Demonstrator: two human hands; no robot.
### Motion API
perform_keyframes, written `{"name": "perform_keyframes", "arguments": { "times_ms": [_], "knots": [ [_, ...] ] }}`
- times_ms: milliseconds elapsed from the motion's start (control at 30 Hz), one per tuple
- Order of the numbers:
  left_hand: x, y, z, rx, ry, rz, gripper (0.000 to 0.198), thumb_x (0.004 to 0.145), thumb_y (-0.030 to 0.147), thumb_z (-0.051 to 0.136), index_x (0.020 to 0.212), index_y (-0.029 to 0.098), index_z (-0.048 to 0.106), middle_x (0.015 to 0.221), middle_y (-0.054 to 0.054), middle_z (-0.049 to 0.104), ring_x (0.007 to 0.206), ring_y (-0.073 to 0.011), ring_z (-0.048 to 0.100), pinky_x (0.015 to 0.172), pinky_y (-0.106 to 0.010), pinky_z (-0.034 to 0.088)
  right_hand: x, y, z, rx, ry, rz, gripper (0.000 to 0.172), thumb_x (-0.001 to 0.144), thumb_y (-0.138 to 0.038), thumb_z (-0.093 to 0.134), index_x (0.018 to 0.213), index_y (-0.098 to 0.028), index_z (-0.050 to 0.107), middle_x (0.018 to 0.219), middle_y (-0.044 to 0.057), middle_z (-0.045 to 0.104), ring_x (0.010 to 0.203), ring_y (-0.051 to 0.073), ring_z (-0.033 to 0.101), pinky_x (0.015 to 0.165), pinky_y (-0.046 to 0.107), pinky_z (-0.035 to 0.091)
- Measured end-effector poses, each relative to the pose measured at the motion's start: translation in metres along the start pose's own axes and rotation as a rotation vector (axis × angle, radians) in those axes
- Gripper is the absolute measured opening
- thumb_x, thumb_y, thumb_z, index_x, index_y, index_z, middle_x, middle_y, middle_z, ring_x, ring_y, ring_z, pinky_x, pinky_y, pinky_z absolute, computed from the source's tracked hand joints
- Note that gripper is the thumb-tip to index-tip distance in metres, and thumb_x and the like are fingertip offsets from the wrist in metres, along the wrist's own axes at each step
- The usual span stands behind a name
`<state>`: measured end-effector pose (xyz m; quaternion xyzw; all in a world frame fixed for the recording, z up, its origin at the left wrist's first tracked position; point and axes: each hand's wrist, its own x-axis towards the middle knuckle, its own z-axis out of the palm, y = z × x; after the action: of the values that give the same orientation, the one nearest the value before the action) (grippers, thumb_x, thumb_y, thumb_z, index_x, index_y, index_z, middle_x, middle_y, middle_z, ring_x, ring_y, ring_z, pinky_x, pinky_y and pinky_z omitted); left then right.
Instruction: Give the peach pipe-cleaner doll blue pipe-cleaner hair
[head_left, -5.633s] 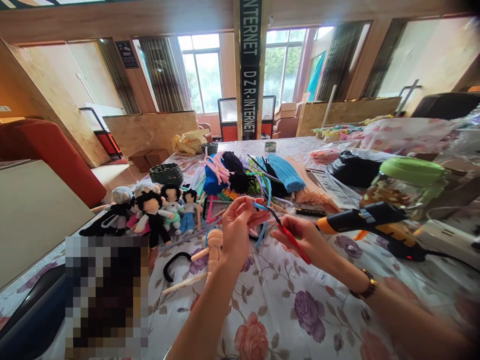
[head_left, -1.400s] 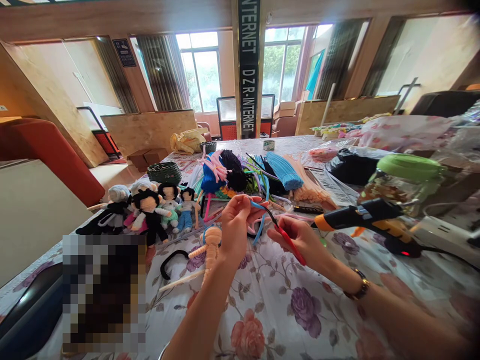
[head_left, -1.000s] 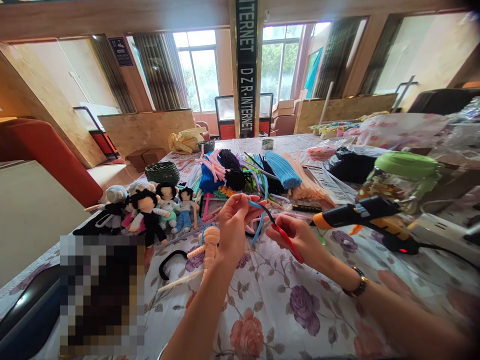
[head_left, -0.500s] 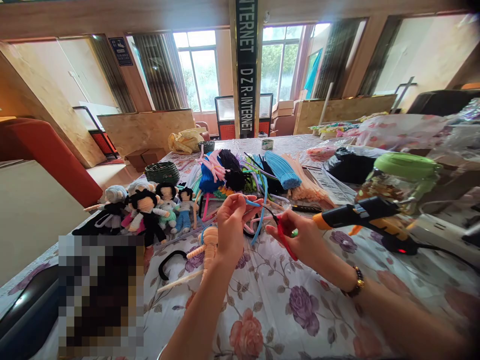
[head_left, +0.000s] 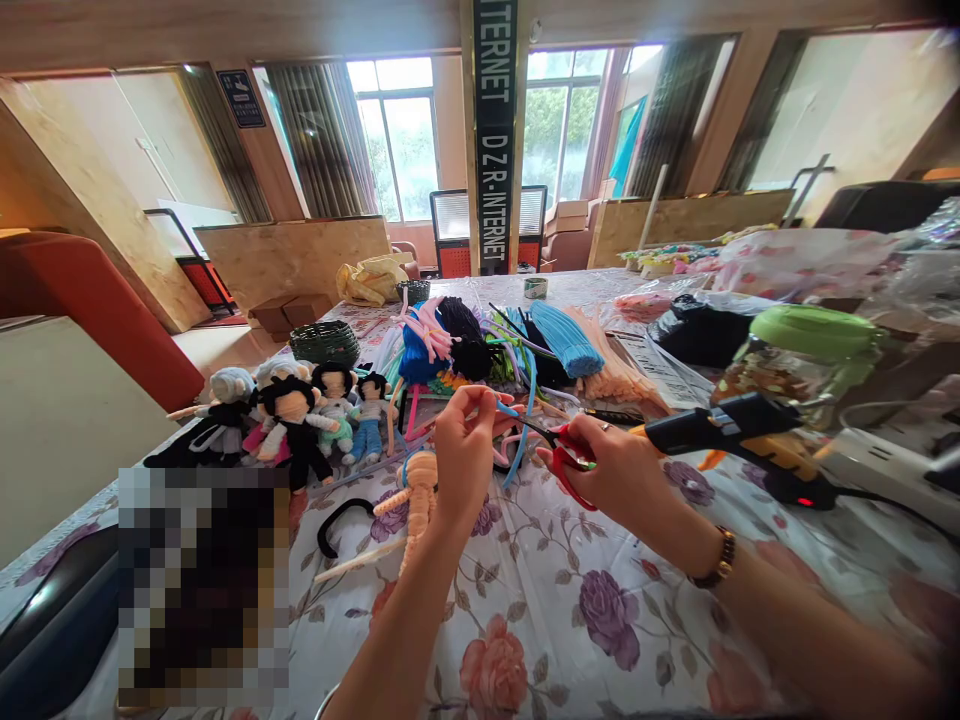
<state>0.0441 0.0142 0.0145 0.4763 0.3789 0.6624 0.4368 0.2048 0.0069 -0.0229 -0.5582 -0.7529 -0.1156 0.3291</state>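
My left hand (head_left: 461, 450) is raised over the flowered tablecloth (head_left: 555, 620) and pinches a blue pipe cleaner (head_left: 523, 425), whose end hangs down to the right of the fingers. My right hand (head_left: 619, 470) grips red-handled scissors (head_left: 566, 462), their dark blades pointing left at the pipe cleaner close to my left fingertips. A peach pipe-cleaner figure (head_left: 416, 495) lies on the cloth just below my left hand, next to a black curved pipe cleaner (head_left: 337, 518).
Several finished dolls (head_left: 292, 415) lie at the left. Bundles of coloured pipe cleaners (head_left: 517, 350) fill the middle back, with a dark basket (head_left: 324, 342). A glue gun (head_left: 739, 430) with cord and a green-lidded jar (head_left: 806, 360) stand right. A blurred patch covers the lower left.
My right hand has turned the scissors from a slanting hold to nearly level and brought the blades in to the blue pipe cleaner. My left hand has stayed almost still.
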Motion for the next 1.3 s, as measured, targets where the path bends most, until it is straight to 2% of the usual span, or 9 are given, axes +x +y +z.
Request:
{"name": "perform_keyframes", "arguments": {
  "times_ms": [300, 567, 767, 1033, 1300],
  "knots": [
    [0.0011, -0.0018, -0.0017, 0.022, -0.012, 0.015, 0.018, 0.079, 0.034, 0.061, 0.075, 0.017, 0.058, 0.082, -0.004, 0.067, 0.073, -0.0183, 0.068, 0.068, -0.031, 0.055, 0.001, 0.0022, -0.0008, -0.062, 0.012, -0.023, 0.025, 0.079, -0.044, 0.058, 0.074, -0.02, 0.055, 0.066, 0.003, 0.066, 0.058, 0.02, 0.062, 0.053, 0.027, 0.03],
    [0.0018, -0.0033, -0.0032, 0.204, -0.009, 0.048, 0.015, 0.083, 0.031, 0.054, 0.076, 0.018, 0.056, 0.082, -0.003, 0.065, 0.07, -0.0162, 0.067, 0.067, -0.029, 0.054, 0.0026, 0.0028, -0.0021, -0.137, 0.101, -0.106, 0.025, 0.079, -0.041, 0.056, 0.068, -0.019, 0.055, 0.055, 0.001, 0.061, 0.05, 0.016, 0.059, 0.05, 0.025, 0.028],
    [0.0028, -0.0036, -0.0053, 0.326, -0.02, 0.05, 0.013, 0.083, 0.031, 0.051, 0.077, 0.02, 0.055, 0.084, -0.003, 0.067, 0.063, -0.0146, 0.065, 0.056, -0.024, 0.049, 0.0029, 0.0028, -0.0029, -0.19, 0.138, -0.179, 0.021, 0.078, -0.037, 0.058, 0.069, -0.017, 0.058, 0.059, 0.001, 0.063, 0.051, 0.015, 0.061, 0.049, 0.024, 0.028],
    [0.004, -0.0046, -0.0065, 0.418, -0.02, 0.066, 0.012, 0.083, 0.028, 0.051, 0.074, 0.02, 0.056, 0.082, -0.003, 0.068, 0.054, -0.0121, 0.059, 0.057, -0.025, 0.05, 0.0039, 0.0062, -0.002, -0.221, 0.174, -0.263, 0.014, 0.075, -0.029, 0.058, 0.067, -0.017, 0.058, 0.06, 0.001, 0.065, 0.054, 0.015, 0.062, 0.051, 0.024, 0.031],
    [0.0031, -0.0034, -0.0067, 0.485, -0.009, 0.088, 0.013, 0.083, 0.028, 0.05, 0.075, 0.02, 0.056, 0.08, -0.002, 0.067, 0.054, -0.0118, 0.058, 0.059, -0.025, 0.05, 0.0025, 0.0039, -0.0024, -0.197, 0.156, -0.224, 0.014, 0.073, -0.03, 0.06, 0.068, -0.017, 0.057, 0.061, 0.001, 0.065, 0.053, 0.015, 0.062, 0.05, 0.023, 0.03]
  ]
}}
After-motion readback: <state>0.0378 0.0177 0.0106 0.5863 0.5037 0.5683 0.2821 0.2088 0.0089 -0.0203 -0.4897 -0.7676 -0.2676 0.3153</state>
